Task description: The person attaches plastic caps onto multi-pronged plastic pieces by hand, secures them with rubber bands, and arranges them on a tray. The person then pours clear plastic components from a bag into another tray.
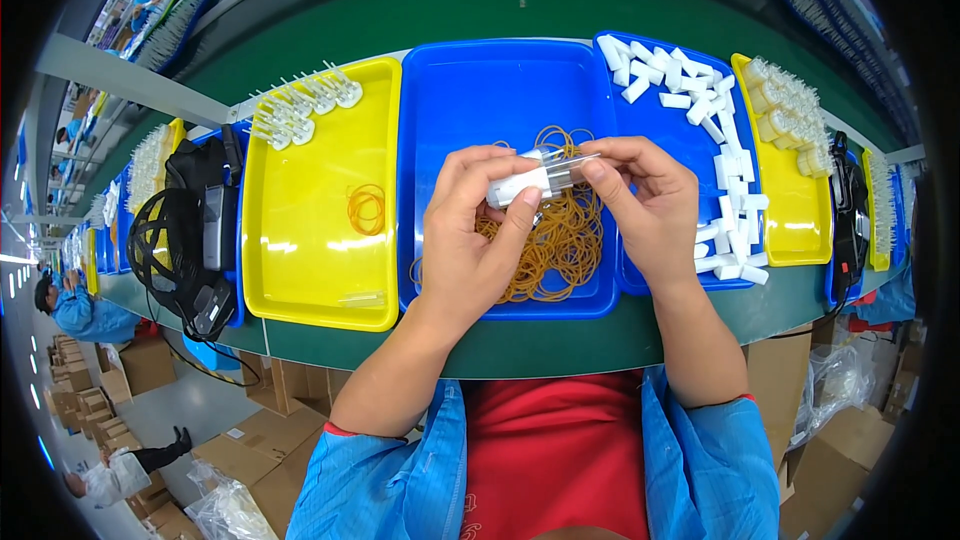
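My left hand (468, 240) is closed around a white block (520, 185) with a bundle of thin clear tubes (565, 172) sticking out toward the right. At the far end of these tubes, the thumb and fingers of my right hand (652, 208) pinch one slim tube. Both hands are above a blue tray (500, 80). Under them, a heap of brown rubber bands (560, 255) covers the near part of that tray. My fingers partly hide the block, so I cannot tell whether a band is round the bundle.
Left, a yellow tray (320, 185) holds tube bundles on white bases (300, 105), loose bands (366, 210) and a few tubes (362, 298). Right, white blocks (740, 165) fill another blue tray. Beyond it, a yellow tray (798, 230) carries more bundles. Black mesh headgear (165, 240) lies far left.
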The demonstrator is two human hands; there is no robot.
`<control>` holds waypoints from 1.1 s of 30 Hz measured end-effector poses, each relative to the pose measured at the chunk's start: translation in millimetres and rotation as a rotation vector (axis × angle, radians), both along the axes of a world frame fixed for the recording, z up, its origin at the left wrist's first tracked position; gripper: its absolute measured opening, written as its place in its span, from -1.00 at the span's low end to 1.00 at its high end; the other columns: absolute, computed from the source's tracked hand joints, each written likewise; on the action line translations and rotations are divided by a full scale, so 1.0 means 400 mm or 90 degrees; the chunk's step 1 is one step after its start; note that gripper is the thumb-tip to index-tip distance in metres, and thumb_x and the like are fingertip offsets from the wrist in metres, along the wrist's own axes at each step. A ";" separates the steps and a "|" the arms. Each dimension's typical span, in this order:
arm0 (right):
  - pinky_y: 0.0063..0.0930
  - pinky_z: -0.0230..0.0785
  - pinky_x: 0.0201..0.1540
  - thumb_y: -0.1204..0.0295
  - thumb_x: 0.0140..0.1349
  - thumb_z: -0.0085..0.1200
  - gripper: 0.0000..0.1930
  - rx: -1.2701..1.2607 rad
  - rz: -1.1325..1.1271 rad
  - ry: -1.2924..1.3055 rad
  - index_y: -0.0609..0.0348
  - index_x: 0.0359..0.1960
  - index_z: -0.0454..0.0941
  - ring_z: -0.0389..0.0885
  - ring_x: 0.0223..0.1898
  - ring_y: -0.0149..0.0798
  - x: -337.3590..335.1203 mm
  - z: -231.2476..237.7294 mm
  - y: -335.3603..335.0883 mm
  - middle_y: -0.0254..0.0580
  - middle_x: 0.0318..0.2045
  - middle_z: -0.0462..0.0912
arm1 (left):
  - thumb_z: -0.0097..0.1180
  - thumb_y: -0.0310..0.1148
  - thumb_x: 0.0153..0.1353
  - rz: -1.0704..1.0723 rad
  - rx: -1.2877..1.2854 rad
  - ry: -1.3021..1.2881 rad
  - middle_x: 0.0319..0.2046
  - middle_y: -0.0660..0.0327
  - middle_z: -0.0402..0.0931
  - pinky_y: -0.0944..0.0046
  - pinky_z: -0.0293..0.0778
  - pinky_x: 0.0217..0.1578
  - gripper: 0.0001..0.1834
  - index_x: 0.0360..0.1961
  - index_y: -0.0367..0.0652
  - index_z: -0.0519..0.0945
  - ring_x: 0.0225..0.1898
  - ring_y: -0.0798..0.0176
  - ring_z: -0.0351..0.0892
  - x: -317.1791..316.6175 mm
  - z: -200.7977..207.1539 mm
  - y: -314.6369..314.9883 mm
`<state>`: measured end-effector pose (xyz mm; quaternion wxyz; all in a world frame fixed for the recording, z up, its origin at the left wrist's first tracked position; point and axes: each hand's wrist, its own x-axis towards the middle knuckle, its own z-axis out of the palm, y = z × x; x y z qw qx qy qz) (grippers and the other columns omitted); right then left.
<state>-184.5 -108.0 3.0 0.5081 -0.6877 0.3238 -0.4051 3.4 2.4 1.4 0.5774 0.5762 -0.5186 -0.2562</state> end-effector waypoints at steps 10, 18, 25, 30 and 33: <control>-0.28 0.56 0.11 0.31 0.14 0.64 -0.11 -0.335 -0.067 0.146 0.19 0.51 0.50 0.62 0.14 -0.06 0.024 0.034 0.026 0.03 0.24 0.54 | 0.17 -0.60 0.55 0.010 -0.024 0.214 0.19 0.06 0.47 0.30 0.75 0.05 -0.60 0.36 -0.27 0.60 0.17 0.21 0.66 -0.011 0.002 -0.004; -0.05 0.43 0.32 0.24 -0.16 0.79 0.18 -0.439 -0.140 0.238 0.26 0.56 0.39 0.51 0.31 0.13 0.063 0.037 0.058 0.10 0.30 0.48 | 0.23 -0.61 0.52 -0.036 0.025 0.370 0.21 0.07 0.39 0.29 0.72 0.12 -0.47 0.44 -0.32 0.38 0.18 0.26 0.58 -0.029 -0.005 -0.002; -0.05 0.38 0.30 0.39 -0.20 0.72 0.12 -0.468 -0.147 0.262 0.23 0.53 0.43 0.50 0.27 0.13 0.061 0.035 0.058 0.07 0.27 0.49 | 0.26 -0.59 0.51 -0.038 0.029 0.391 0.20 0.05 0.42 0.35 0.60 0.12 -0.55 0.33 -0.34 0.42 0.17 0.30 0.56 -0.033 -0.013 -0.002; -0.03 0.37 0.32 0.42 -0.20 0.68 0.07 -0.465 -0.134 0.224 0.22 0.50 0.47 0.50 0.27 0.13 0.062 0.030 0.049 0.06 0.24 0.51 | 0.28 -0.59 0.50 -0.071 0.057 0.467 0.15 0.08 0.46 0.33 0.54 0.19 -0.57 0.29 -0.33 0.44 0.12 0.34 0.58 -0.017 -0.005 -0.002; -0.02 0.36 0.34 0.42 -0.19 0.67 0.07 -0.489 -0.105 0.238 0.21 0.51 0.46 0.49 0.28 0.15 0.060 0.040 0.042 0.05 0.25 0.51 | 0.30 -0.59 0.49 -0.075 0.045 0.451 0.12 0.10 0.45 0.33 0.54 0.18 -0.58 0.28 -0.31 0.45 0.12 0.35 0.58 -0.017 -0.007 -0.005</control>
